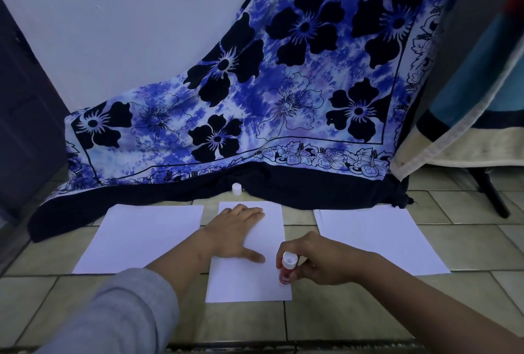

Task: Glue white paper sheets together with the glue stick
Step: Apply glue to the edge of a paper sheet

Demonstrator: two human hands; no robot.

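Three white paper sheets lie side by side on the tiled floor: a left sheet (141, 236), a middle sheet (249, 280) and a right sheet or small stack (377, 237). My left hand (235, 233) rests flat on the middle sheet, fingers spread, pressing it down. My right hand (323, 260) grips a red glue stick (287, 268) with a white end toward me. Its lower tip touches the middle sheet near the right edge. The white cap (236, 188) stands by itself beyond the middle sheet.
A blue and black flowered cloth (283, 84) hangs from the wall and pools on the floor just behind the sheets. A dark door (25, 115) is at the left. A draped blanket (467, 104) and a black stand leg (490, 195) are at the right.
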